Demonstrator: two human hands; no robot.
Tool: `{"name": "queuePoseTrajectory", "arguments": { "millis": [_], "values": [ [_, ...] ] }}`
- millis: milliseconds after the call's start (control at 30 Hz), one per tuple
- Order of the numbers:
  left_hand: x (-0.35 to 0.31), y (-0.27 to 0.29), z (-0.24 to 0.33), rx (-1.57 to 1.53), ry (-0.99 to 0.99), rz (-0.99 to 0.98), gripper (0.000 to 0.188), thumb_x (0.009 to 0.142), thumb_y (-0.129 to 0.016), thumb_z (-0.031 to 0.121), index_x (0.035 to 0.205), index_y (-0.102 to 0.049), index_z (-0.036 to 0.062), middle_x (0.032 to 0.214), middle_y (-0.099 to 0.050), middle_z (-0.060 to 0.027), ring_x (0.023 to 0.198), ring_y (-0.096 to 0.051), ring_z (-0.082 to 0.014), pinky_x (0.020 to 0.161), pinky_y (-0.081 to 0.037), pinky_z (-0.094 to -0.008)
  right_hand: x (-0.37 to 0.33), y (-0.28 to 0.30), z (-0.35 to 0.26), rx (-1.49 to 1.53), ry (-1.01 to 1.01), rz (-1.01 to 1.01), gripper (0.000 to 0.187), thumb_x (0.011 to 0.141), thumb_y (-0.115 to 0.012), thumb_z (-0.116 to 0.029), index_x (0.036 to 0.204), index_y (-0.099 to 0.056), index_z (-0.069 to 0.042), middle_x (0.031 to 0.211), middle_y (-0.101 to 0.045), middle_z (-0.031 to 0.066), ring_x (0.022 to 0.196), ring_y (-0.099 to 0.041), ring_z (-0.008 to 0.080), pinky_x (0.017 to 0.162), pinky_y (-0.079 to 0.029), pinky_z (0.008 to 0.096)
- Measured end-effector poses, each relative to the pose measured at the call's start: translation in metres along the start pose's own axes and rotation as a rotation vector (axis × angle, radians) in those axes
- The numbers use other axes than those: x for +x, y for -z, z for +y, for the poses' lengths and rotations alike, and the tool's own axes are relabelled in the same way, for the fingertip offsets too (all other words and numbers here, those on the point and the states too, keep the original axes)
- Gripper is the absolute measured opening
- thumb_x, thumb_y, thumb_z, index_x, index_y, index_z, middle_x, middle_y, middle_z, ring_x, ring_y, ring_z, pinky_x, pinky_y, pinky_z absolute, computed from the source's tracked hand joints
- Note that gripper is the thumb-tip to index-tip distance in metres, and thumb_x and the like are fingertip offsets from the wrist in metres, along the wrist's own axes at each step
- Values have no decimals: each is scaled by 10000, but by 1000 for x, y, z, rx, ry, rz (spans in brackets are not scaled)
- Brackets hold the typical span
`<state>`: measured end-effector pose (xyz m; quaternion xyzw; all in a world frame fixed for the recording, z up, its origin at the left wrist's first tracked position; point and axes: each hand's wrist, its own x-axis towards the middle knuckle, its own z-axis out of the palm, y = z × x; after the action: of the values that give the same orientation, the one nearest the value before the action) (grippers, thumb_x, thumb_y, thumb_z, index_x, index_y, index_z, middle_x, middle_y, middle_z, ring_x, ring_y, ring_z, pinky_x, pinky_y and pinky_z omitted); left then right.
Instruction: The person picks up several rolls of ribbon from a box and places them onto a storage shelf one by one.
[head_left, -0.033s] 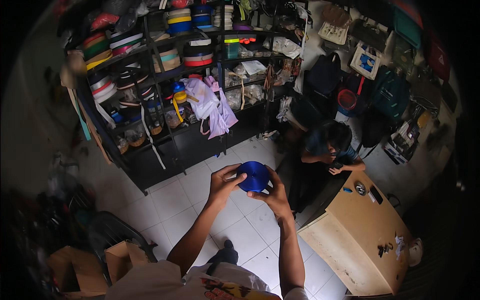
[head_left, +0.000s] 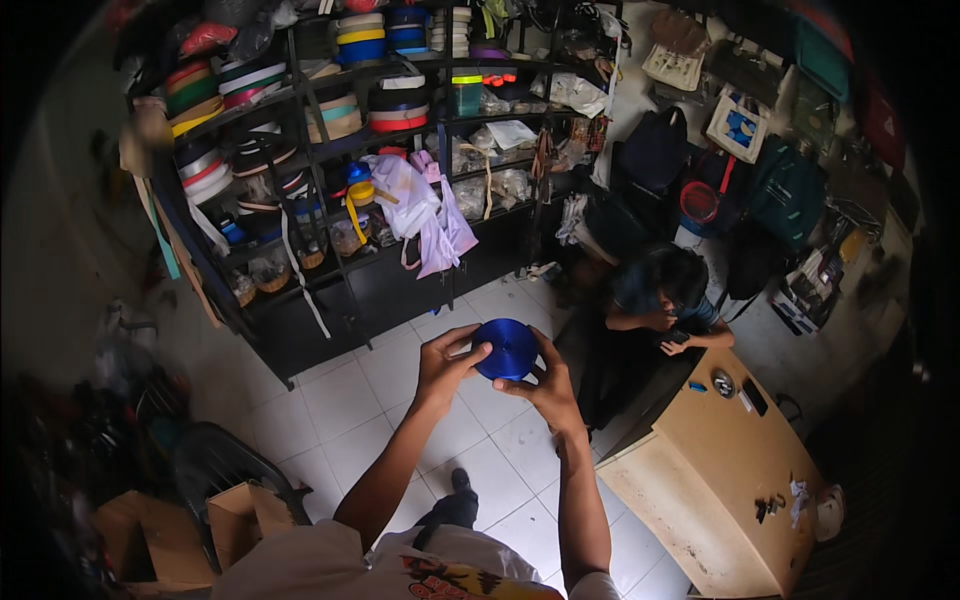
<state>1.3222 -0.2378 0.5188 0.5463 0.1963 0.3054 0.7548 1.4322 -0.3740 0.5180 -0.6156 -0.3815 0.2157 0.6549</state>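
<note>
Between my two hands, out in front of me above the tiled floor, is a roll of shiny blue ribbon (head_left: 506,349), its flat round face turned up toward me. My left hand (head_left: 446,370) grips its left edge, with the thumb lying on the face. On the other side my right hand (head_left: 550,388) closes round the right and lower edge, thumb along the near rim. The fingers behind the roll are partly hidden.
Ahead stands a black shelf rack (head_left: 370,290) full of webbing rolls (head_left: 397,112), with a lilac cloth bag (head_left: 440,225) hanging out. At right, a person (head_left: 665,300) leans by a wooden desk (head_left: 700,470). Cardboard boxes (head_left: 165,535) and a dark chair (head_left: 215,455) stand lower left. Bags (head_left: 650,145) hang on the wall.
My hands and the blue roll stay almost where they were. My view has shifted very slightly, and my foot below shows a little higher and farther right.
</note>
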Motion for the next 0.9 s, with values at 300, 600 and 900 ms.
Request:
{"name": "queuePoseTrajectory", "arguments": {
  "millis": [300, 600, 900],
  "values": [
    [225, 4, 8, 45, -184, -71, 742, 700, -840, 141, 1315, -471, -50, 1298, -526, -182, 1135, -563, -278, 912, -513, -357, 248, 35, 35, 93, 19, -73, 951, 579, -896, -88, 1365, -380, 56, 1213, -549, 197, 1086, -581, 258, 869, -543, 346],
    [412, -20, -7, 62, -207, -133, 757, 679, -846, 101, 1317, -468, -53, 1318, -510, -174, 1154, -548, -252, 993, -465, -365, 418, 83, 91, 111, 33, -1, 863, 600, -875, -57, 1339, -436, 24, 1205, -563, 157, 1070, -585, 226, 888, -526, 338],
    [574, -32, 1, 141, -247, 55, 731, 728, -784, 63, 1360, -429, -32, 1347, -495, -149, 1158, -548, -247, 974, -461, -358, 611, 110, 132, 132, 108, -120, 885, 564, -909, -130, 1320, -467, 2, 1163, -594, 144, 1044, -600, 215, 890, -511, 349]
  ]
}}
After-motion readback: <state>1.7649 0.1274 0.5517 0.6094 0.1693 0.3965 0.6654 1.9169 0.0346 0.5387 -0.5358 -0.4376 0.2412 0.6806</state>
